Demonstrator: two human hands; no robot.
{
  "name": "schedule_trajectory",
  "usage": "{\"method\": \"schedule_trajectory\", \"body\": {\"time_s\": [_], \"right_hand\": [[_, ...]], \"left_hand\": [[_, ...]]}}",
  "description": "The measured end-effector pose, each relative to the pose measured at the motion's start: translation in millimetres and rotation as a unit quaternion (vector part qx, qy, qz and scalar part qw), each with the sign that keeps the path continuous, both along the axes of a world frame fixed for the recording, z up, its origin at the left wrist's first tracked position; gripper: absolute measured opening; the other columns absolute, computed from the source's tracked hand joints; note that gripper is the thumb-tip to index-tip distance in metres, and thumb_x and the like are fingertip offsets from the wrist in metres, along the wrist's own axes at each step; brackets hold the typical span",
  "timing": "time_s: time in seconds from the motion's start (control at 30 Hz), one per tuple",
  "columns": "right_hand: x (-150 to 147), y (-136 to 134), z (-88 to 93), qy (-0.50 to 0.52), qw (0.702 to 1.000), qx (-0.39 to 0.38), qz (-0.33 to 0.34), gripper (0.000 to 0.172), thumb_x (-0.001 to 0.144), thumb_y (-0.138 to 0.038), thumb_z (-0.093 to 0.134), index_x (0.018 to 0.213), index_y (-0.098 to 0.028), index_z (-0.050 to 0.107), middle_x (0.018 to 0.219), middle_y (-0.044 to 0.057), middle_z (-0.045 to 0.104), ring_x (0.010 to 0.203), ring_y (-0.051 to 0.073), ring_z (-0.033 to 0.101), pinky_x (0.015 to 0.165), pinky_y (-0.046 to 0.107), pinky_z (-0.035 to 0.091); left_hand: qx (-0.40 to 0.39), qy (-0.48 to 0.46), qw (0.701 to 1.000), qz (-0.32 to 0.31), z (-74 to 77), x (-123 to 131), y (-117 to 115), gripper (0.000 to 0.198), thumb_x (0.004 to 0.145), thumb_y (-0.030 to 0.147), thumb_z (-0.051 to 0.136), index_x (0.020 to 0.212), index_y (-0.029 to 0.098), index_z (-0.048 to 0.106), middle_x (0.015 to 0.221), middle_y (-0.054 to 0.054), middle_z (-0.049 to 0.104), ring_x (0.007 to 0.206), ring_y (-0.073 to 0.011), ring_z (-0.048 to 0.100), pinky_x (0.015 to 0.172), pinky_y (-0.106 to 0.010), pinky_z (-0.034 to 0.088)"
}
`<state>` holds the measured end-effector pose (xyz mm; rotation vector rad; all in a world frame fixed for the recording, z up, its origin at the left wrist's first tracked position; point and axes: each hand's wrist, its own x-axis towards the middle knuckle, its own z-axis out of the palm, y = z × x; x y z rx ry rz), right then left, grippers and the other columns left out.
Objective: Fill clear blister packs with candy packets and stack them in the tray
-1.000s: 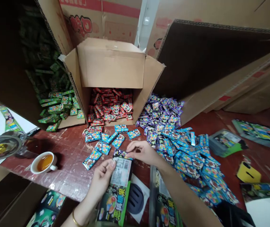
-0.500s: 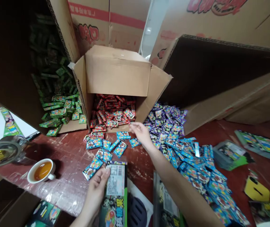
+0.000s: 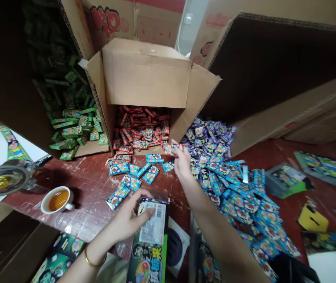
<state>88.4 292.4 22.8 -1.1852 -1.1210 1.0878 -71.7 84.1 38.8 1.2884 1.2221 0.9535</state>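
My left hand (image 3: 131, 218) grips the top edge of a green and black printed pouch (image 3: 150, 243) with a white barcode label, at the near table edge. My right hand (image 3: 181, 159) reaches forward and pinches a small red candy packet (image 3: 171, 148) just in front of the open cardboard box (image 3: 147, 78) that holds red packets (image 3: 141, 127). Blue packets (image 3: 132, 179) lie scattered on the red table between the two hands.
Green packets (image 3: 76, 131) spill from a box at the left, purple packets (image 3: 210, 141) and a long blue heap (image 3: 244, 204) at the right. A cup of tea (image 3: 57, 199) and a metal strainer (image 3: 2, 181) stand at the left. More printed pouches (image 3: 324, 167) lie far right.
My right hand left the pouch, reached to the red packets and now pinches one. My left hand shifted its grip on the pouch's top edge.
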Motion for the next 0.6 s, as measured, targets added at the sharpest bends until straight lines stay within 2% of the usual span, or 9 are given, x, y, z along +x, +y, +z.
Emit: {"method": "schedule_trajectory", "body": {"time_s": [0.07, 0.13, 0.2, 0.27, 0.33, 0.43, 0.53, 0.6], "right_hand": [[23.2, -32.8, 10.2, 0.086, 0.994, 0.005, 0.062, 0.029, 0.068, -0.039, 0.049, 0.084, -0.018, 0.061, 0.088, 0.008, 0.067, 0.087, 0.024, 0.063, 0.078, 0.037, 0.05], [37.3, -63.5, 20.9, 0.146, 0.983, -0.009, 0.112, 0.026, 0.072, -0.043, 0.048, 0.073, -0.019, 0.058, 0.078, 0.009, 0.065, 0.081, 0.026, 0.063, 0.077, 0.04, 0.051], [40.0, -88.4, 29.8, 0.149, 0.977, -0.039, 0.147, 0.034, 0.081, -0.052, 0.044, 0.07, -0.021, 0.052, 0.072, 0.007, 0.061, 0.075, 0.023, 0.063, 0.076, 0.039, 0.052], [35.3, -106.0, 35.5, 0.118, 0.972, -0.057, 0.196, 0.036, 0.085, -0.057, 0.046, 0.077, -0.022, 0.048, 0.076, 0.004, 0.061, 0.071, 0.019, 0.061, 0.075, 0.036, 0.053], [30.8, -116.5, 37.9, 0.056, 0.967, -0.029, 0.245, 0.032, 0.081, -0.053, 0.059, 0.086, -0.023, 0.048, 0.089, 0.003, 0.063, 0.077, 0.017, 0.062, 0.079, 0.033, 0.052], [34.2, -123.2, 37.0, -0.036, 0.949, 0.038, 0.31, 0.036, 0.079, -0.038, 0.069, 0.107, -0.023, 0.054, 0.111, 0.006, 0.062, 0.101, 0.019, 0.061, 0.093, 0.033, 0.048], [43.1, -126.0, 33.8, -0.07, 0.923, 0.021, 0.377, 0.04, 0.08, -0.032, 0.069, 0.117, -0.021, 0.059, 0.117, 0.009, 0.064, 0.109, 0.021, 0.06, 0.097, 0.037, 0.046], [43.6, -128.5, 31.8, -0.059, 0.927, -0.009, 0.371, 0.035, 0.078, -0.032, 0.071, 0.11, -0.02, 0.065, 0.112, 0.009, 0.068, 0.103, 0.022, 0.064, 0.094, 0.039, 0.049]], "left_hand": [[0.002, 0.012, 0.999, -0.038, 2.4, 6.5, 3.7, 0.015, 0.085, 0.03, 0.059, 0.095, 0.021, 0.053, 0.086, 0.001, 0.053, 0.078, -0.0136, 0.049, 0.071, -0.022, 0.041], [-0.01, 0.006, 0.999, -0.049, 2.0, 15.2, 5.2, 0.014, 0.084, 0.031, 0.059, 0.084, 0.02, 0.051, 0.079, 0.002, 0.05, 0.073, -0.0127, 0.048, 0.067, -0.022, 0.04], [-0.027, -0.006, 0.999, -0.033, 0.4, 24.0, 3.9, 0.018, 0.083, 0.033, 0.06, 0.081, 0.02, 0.047, 0.073, 0.004, 0.046, 0.066, -0.0115, 0.045, 0.061, -0.021, 0.039], [-0.021, -0.013, 1.0, 0.004, -0.6, 31.1, 0.5, 0.023, 0.08, 0.033, 0.064, 0.086, 0.021, 0.046, 0.076, 0.004, 0.047, 0.069, -0.0117, 0.046, 0.062, -0.021, 0.04], [0.002, -0.025, 0.999, 0.048, -0.1, 35.5, -3.8, 0.031, 0.076, 0.031, 0.069, 0.09, 0.021, 0.044, 0.084, 0.002, 0.049, 0.078, -0.0131, 0.049, 0.07, -0.023, 0.043], [0.008, -0.056, 0.994, 0.091, 2.2, 38.0, -9.9, 0.04, 0.072, 0.029, 0.073, 0.091, 0.022, 0.04, 0.088, 0.002, 0.05, 0.083, -0.0138, 0.051, 0.074, -0.024, 0.043], [-0.011, -0.094, 0.989, 0.11, 2.6, 38.4, -14.4, 0.044, 0.071, 0.029, 0.074, 0.09, 0.023, 0.035, 0.086, 0.003, 0.051, 0.079, -0.0129, 0.053, 0.071, -0.024, 0.044], [-0.015, -0.105, 0.987, 0.124, 1.2, 38.4, -16.2, 0.046, 0.07, 0.029, 0.075, 0.09, 0.023, 0.034, 0.083, 0.005, 0.051, 0.076, -0.0118, 0.053, 0.07, -0.023, 0.043]]}}
